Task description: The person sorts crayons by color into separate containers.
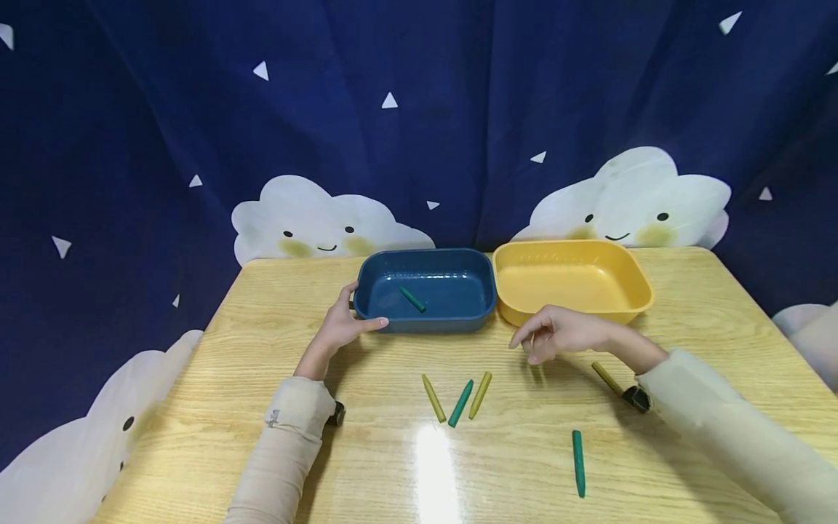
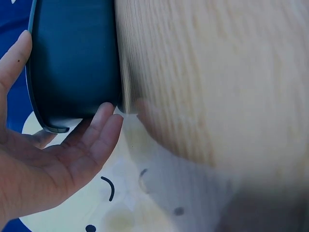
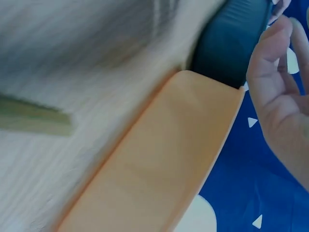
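My left hand (image 1: 342, 320) holds the left end of a blue plastic tray (image 1: 452, 325), its thumb along the front wall and a finger at the back corner. Inside that tray lies one green crayon (image 1: 412, 299). My right hand (image 1: 566, 335) hovers in front of a yellow tray (image 1: 638, 306), fingers loosely bent and nothing held. On the table nearby are a yellow crayon (image 1: 433, 398), a green crayon (image 1: 461, 403) and a second yellow crayon (image 1: 481, 395), grouped together. Below the right forearm lies another yellow crayon (image 1: 607, 378), also a blurred yellow crayon (image 3: 34, 116) in the right wrist view.
One more green crayon (image 1: 579, 463) lies nearer the front right of the wooden table (image 1: 380, 451). The two trays stand side by side at the back edge. Behind them hangs a dark blue curtain (image 1: 452, 167) with clouds and white triangles.
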